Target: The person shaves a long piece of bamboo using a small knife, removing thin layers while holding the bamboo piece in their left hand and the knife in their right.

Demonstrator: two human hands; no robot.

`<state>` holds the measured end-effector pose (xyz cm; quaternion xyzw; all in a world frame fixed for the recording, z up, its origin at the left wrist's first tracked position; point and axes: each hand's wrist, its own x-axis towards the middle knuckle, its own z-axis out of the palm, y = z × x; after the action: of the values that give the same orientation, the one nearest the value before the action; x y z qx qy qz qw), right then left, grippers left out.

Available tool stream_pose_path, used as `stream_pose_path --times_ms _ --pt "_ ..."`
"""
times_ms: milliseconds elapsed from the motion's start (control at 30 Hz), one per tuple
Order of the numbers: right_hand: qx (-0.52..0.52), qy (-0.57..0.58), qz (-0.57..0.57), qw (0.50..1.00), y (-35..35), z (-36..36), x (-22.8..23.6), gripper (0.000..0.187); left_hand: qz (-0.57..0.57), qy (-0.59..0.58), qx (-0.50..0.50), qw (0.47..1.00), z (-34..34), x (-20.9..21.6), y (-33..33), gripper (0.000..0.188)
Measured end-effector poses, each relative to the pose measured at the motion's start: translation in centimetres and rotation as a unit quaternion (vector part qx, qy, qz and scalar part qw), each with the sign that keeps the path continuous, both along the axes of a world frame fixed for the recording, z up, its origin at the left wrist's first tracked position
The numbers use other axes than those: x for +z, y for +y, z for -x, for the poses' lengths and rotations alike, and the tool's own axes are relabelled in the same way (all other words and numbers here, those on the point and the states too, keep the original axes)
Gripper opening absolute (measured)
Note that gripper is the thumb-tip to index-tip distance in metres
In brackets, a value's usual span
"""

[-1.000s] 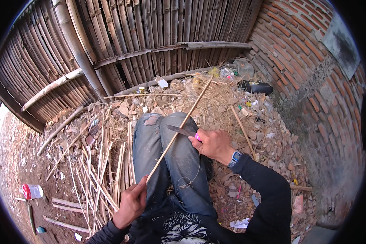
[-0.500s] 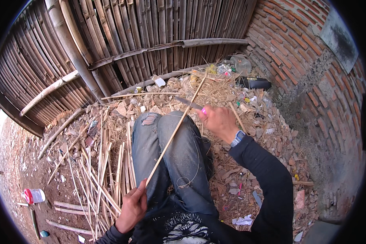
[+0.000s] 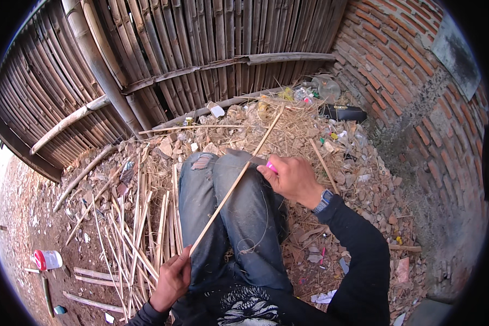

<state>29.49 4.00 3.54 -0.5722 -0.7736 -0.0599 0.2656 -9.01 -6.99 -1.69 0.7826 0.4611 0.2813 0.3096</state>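
A long, thin bamboo strip (image 3: 223, 204) slants across my knees, its far end up over the straw. My left hand (image 3: 172, 276) is closed round its near end, thumb along the top. In my right hand (image 3: 294, 179) is a knife with a pink handle (image 3: 272, 167), the fingers wrapped round it. The grey blade (image 3: 239, 156) reaches left over my right knee and crosses the strip in its upper part; I cannot tell how deep it bites. A thin, curled shaving (image 3: 268, 223) lies on the right leg of my jeans (image 3: 248, 204).
Many split bamboo strips (image 3: 138, 239) lie piled left of my legs. A white tub with a red lid (image 3: 48, 259) sits farther left. Ahead stands a bamboo fence (image 3: 212, 32), with a brick wall (image 3: 386, 60) on the right. Rubble and litter (image 3: 358, 187) cover the ground.
My right hand with the knife has moved slightly down and nearer along the strip. The blade now lies flatter. My left hand still grips the near end, a little lower.
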Motion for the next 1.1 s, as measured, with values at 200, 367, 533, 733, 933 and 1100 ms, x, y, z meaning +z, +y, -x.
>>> stream_pose_path --times_ms 200,367,533,733,933,1100 --pt "-0.096 -0.044 0.016 0.994 1.0 -0.5 -0.8 0.048 -0.033 0.047 0.009 0.998 0.5 -0.4 -0.8 0.047" --pt "-0.201 -0.066 0.024 0.977 4.7 -8.4 1.3 0.049 -0.034 0.05 0.003 0.998 0.3 0.0 -0.1 0.048" --pt "-0.128 0.125 0.018 0.984 5.9 -5.3 3.0 0.051 -0.029 0.033 0.014 0.999 1.1 -0.7 0.2 0.046" --pt "-0.132 0.225 0.059 0.964 5.4 -5.2 3.8 0.049 -0.065 0.046 0.019 0.997 1.3 -1.1 -0.3 0.05" --pt "-0.167 0.19 0.054 0.966 6.2 -6.1 0.8 0.056 -0.095 0.098 0.021 0.99 1.0 -1.9 -0.5 0.057" --pt "-0.141 0.192 0.054 0.97 4.3 -2.9 0.4 0.053 -0.102 0.101 0.017 0.99 1.1 -1.6 -0.6 0.058"
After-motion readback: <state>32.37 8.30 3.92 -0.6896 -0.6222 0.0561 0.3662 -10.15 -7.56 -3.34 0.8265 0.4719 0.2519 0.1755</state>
